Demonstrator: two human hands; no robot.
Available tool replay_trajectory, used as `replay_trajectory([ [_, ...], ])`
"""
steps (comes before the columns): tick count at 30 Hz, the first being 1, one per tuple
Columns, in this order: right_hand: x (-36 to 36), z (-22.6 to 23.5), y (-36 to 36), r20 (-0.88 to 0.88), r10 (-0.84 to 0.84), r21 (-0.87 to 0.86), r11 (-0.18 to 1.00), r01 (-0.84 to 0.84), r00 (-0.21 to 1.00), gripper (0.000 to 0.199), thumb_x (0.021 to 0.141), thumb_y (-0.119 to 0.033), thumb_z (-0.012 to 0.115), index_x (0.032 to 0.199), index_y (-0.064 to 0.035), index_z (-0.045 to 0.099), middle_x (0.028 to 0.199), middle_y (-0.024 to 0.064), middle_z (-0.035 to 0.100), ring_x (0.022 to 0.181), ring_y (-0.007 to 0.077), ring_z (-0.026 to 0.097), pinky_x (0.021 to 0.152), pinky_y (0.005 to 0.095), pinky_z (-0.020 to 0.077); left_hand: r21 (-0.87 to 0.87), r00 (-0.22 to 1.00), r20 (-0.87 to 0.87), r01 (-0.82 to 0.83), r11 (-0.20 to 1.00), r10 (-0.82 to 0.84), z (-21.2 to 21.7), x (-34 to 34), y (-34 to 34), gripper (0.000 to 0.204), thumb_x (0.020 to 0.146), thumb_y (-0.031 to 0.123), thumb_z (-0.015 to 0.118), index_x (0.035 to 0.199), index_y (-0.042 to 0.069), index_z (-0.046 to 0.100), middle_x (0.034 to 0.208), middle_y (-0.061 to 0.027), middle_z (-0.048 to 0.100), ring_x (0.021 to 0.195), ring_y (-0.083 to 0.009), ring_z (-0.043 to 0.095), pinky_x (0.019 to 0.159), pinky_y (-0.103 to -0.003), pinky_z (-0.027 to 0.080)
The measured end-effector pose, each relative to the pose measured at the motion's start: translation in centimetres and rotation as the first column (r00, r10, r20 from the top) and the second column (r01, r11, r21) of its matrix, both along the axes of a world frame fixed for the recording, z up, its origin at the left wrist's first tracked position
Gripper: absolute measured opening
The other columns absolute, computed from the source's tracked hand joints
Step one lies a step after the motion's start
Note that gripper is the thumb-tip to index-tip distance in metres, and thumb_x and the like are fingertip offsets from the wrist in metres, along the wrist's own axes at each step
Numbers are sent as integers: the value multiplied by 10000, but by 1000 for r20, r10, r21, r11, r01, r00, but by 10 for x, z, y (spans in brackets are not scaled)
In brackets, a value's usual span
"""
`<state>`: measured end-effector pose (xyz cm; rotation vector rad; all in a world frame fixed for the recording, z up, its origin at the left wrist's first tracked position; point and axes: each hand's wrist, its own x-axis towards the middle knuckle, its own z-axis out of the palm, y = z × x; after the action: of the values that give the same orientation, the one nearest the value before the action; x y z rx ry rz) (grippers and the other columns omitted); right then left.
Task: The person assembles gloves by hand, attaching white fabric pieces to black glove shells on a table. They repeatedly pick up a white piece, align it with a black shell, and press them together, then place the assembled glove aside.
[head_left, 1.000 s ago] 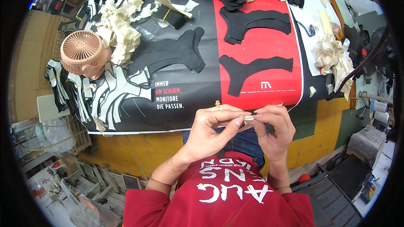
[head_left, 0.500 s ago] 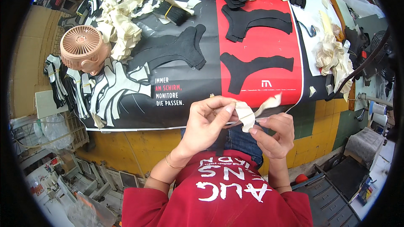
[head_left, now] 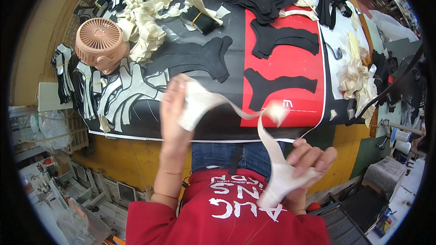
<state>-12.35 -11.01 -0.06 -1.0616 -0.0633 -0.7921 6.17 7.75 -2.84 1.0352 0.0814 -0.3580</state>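
Observation:
My left hand (head_left: 175, 104), blurred by motion, grips the broad end of a cream fabric piece (head_left: 196, 104) above the table's near edge. A narrow strip runs from it to the right, meeting a smeared clump. From there a second cream fabric piece (head_left: 272, 147) curves down and widens into a forked end at my right hand (head_left: 313, 161), whose fingers close on it in front of my red shirt. Whether the two lengths are joined at the blurred clump, I cannot tell. Beyond my hands lie black forked fabric pieces (head_left: 281, 86) on a red panel, and more black pieces (head_left: 195, 59) left of them.
At the left, a pink fan (head_left: 101, 41) stands by a heap of cream fabric (head_left: 143, 22) and black-and-white forked pieces (head_left: 131, 86). A black bundle with a yellow band (head_left: 200, 18) lies farther back. More cream fabric (head_left: 356, 81) is piled at the right.
My hands have moved well apart, the left up and leftward, the right down and to the right. The bunched cream fabric between them is now spread out.

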Motion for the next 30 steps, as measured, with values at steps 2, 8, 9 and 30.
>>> replay_trajectory([
  [2,-8,10,-18,78,85,221,970,-100,993,215,937,-100,681,986,-114,472,763,135,683,754,322,708,920,466,480,51,991,119,-73,996,66,7,34,30,186,1039,196,550,1132,45,604,990,-38,657,867,-103,657,768,-263,543],
  [8,-26,30,-80,-178,18,-57,998,-28,984,214,929,-20,679,1036,-61,499,892,142,651,676,179,679,689,296,540,763,794,603,-546,346,-78,31,105,71,300,1016,113,548,1275,-37,535,1115,-165,665,973,-207,658,845,-336,513],
  [9,-25,31,-82,-316,-141,-233,970,67,938,220,921,-3,682,1053,-50,513,891,127,651,678,153,666,669,269,528,636,613,771,-755,160,-173,29,96,61,370,996,81,562,1337,-47,500,1191,-206,643,1041,-268,650,908,-373,500],
  [30,85,8,-90,-915,259,-121,553,-825,308,365,818,-117,811,1133,24,691,801,2,651,702,56,565,634,236,453,640,536,567,191,744,-625,-14,-49,-58,694,858,58,736,1478,71,426,859,-111,691,706,-245,694,647,-357,542],
])
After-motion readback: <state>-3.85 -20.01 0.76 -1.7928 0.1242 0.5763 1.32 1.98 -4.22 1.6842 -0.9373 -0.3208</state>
